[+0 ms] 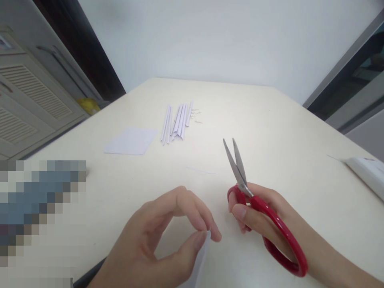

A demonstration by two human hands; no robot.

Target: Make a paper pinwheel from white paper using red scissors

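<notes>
Between the thumb and fingers of my left hand [168,232] is a white sheet of paper [200,262], pinched at its upper corner. Most of the sheet is hidden behind the hand and below the frame's edge. My right hand [264,212] grips red-handled scissors [279,224]. Their metal blades point up and away from me, parted by a narrow gap. The blades are apart from the paper. A thin white strip [200,170] lies flat on the table beyond my left hand.
Several rolled white paper tubes [180,120] lie mid-table, with small pale bits [196,116] beside them. A stack of white paper [132,141] is left of the tubes. A white packet [367,172] lies at the right edge of the table [234,100]. A pixelated area covers the lower left.
</notes>
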